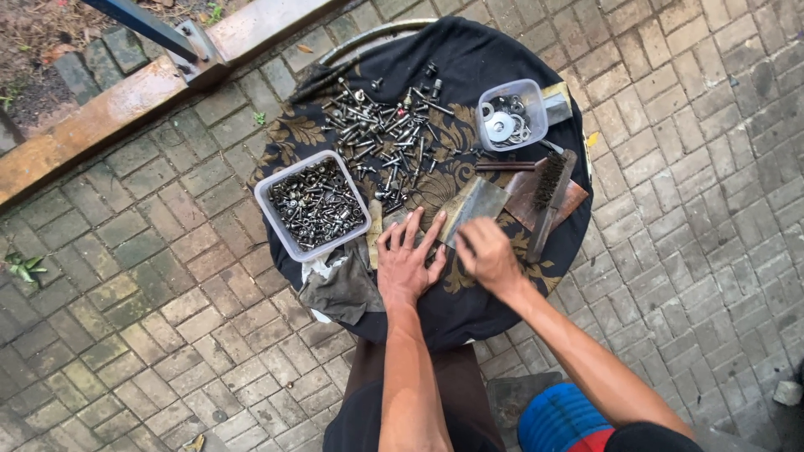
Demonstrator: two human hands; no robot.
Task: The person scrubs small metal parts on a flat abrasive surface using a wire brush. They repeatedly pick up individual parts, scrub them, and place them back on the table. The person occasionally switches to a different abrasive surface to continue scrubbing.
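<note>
My left hand (408, 261) lies flat with fingers spread on the dark patterned cloth (469, 59), pressing down the near end of a grey sheet of sandpaper (475, 203). My right hand (486, 254) is closed just right of it, fingers curled at the sheet's edge; whether it pinches a small part is hidden. A heap of loose bolts and screws (381, 134) lies beyond my hands. A clear tub (270, 203) full of bolts and nuts stands to the left.
A smaller tub (536, 113) with washers sits at the far right. A wire brush (548, 197) and a brown block lie right of the sandpaper. A grey rag (343, 289) hangs at the near left. Brick paving (151, 276) surrounds the round table.
</note>
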